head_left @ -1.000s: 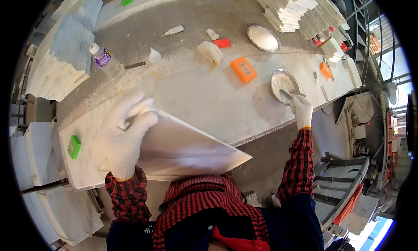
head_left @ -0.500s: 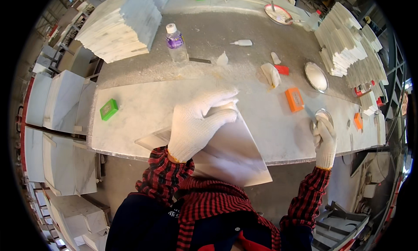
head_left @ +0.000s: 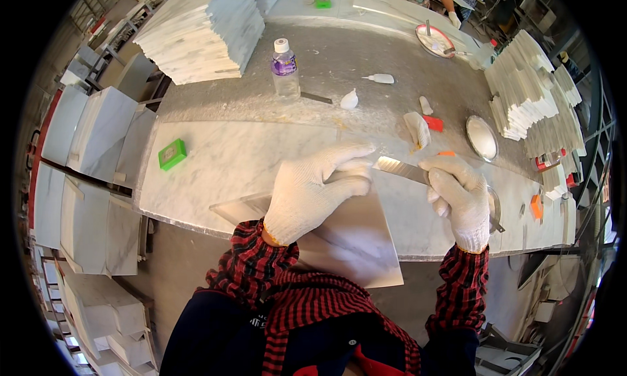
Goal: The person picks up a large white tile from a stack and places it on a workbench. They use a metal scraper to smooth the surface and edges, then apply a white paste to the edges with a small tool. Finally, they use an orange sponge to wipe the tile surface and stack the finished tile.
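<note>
One blade (head_left: 403,170), now closer to one slab (head_left: 356,242), between two gloved hands (head_left: 320,193) (head_left: 462,200).

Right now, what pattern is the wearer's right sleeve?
The right sleeve is checked red and black; head view.

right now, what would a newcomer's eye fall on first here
Near the middle, the white-gloved right hand holds a flat, shiny metal blade. Just left of it, the white-gloved left hand holds a thin, glossy pale slab jutting past the bench's near edge. Farther back on the left rises a thick, jagged stack of grey-white slabs.
</note>
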The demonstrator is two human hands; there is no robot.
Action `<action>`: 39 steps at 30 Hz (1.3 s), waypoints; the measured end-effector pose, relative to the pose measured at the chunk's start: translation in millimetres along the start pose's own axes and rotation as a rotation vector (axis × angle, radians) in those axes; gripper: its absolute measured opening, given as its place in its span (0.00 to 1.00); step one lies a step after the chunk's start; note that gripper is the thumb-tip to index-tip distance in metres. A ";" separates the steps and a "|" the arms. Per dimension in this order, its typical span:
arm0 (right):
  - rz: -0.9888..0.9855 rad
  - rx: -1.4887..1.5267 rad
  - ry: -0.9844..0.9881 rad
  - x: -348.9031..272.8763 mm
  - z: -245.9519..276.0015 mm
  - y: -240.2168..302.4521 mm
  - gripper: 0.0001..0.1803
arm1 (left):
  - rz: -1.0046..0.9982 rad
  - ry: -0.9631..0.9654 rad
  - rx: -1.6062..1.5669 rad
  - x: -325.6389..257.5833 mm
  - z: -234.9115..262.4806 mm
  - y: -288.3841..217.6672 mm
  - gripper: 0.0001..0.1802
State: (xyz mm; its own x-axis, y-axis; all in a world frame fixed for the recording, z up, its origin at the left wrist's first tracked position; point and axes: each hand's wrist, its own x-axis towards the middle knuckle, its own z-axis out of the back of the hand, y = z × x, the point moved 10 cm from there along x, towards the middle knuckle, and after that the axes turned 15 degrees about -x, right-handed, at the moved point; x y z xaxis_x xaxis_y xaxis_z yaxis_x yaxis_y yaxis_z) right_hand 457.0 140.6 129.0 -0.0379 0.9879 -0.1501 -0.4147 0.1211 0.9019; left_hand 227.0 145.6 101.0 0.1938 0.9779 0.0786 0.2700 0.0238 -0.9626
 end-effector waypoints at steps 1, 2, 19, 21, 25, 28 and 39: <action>0.016 -0.016 0.002 0.6 -1.0 4.0 0.11 | 0.003 -0.003 0.007 -0.4 0.5 0.0 0.27; 0.035 -0.031 0.007 1.4 -1.7 7.4 0.11 | 0.007 -0.006 0.014 -0.7 0.8 -0.7 0.27; 0.127 -0.187 0.020 1.7 -3.0 26.8 0.11 | 0.003 -0.014 0.185 -3.2 -1.7 -12.2 0.27; 0.141 -0.191 0.009 1.4 -2.9 27.7 0.11 | -0.040 -0.023 0.146 -3.0 1.1 -10.1 0.27; 0.158 -0.193 -0.008 -1.0 -0.8 29.0 0.12 | -0.029 -0.003 0.104 -2.0 -0.9 -7.9 0.27; 0.157 -0.185 -0.011 -2.0 -1.0 28.6 0.12 | -0.033 -0.006 0.173 -1.8 -2.0 -12.5 0.27; -0.044 0.014 -0.281 -15.7 82.9 -91.4 0.15 | 0.084 -0.022 0.122 -2.8 -3.7 -10.0 0.26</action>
State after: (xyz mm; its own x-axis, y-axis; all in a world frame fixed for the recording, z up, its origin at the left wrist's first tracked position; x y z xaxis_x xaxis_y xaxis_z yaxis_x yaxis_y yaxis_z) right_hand 570.9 122.0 82.4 0.2345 0.9694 -0.0727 -0.3979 0.1640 0.9027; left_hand 227.3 141.9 111.3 0.1894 0.9819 -0.0083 0.1364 -0.0347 -0.9900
